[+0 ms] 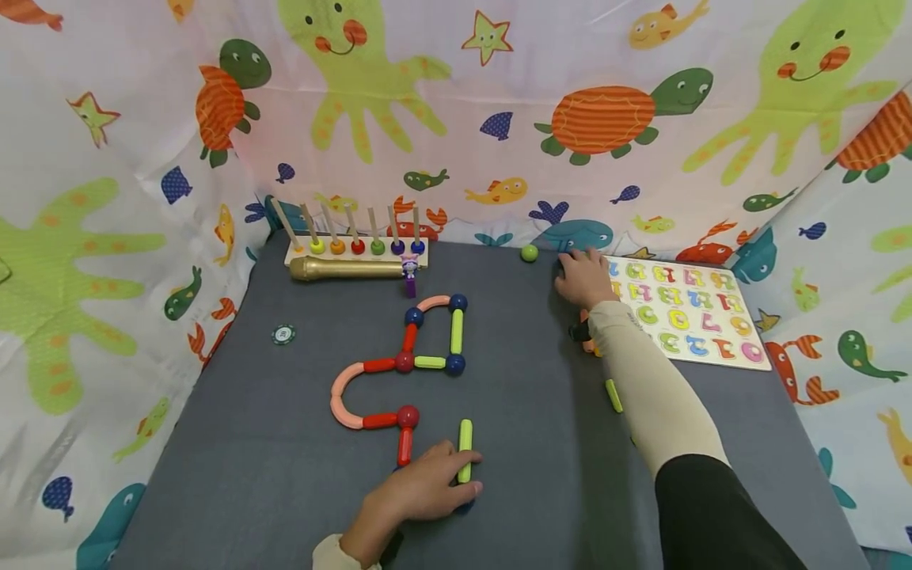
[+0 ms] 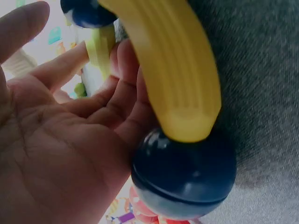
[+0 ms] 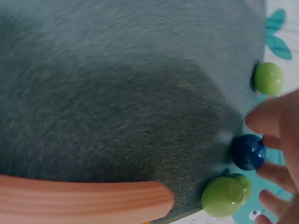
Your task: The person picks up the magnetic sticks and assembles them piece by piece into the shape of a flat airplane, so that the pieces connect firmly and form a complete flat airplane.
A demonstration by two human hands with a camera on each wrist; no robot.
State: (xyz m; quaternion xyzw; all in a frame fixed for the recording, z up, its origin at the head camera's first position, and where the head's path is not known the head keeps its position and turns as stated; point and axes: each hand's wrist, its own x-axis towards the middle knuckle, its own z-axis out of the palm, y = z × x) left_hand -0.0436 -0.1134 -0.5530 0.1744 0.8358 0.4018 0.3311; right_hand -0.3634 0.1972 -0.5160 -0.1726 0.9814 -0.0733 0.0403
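My left hand point(image 1: 427, 484) rests low over the dark table, index finger touching a light green rod point(image 1: 465, 435), thumb apart from it. In the left wrist view, a curved yellow rod point(image 2: 175, 70) joined to a dark blue ball point(image 2: 184, 172) lies beside my fingers. Left of the light green rod, a chain of red rods point(image 1: 379, 365), curved pink pieces point(image 1: 338, 393) and balls winds across the table. At the back edge my right hand point(image 1: 586, 277) reaches around a blue ball point(image 3: 248, 151), fingertips close about it. Green balls point(image 3: 222, 197) sit beside it.
A number puzzle board point(image 1: 712, 317) lies right of my right arm. A peg stand point(image 1: 295, 253), a gold microphone point(image 1: 345, 269) and a small purple figure point(image 1: 409, 273) stand back left, a round chip point(image 1: 283, 334) nearer. A curved pink rod point(image 3: 84, 200) shows below the right wrist.
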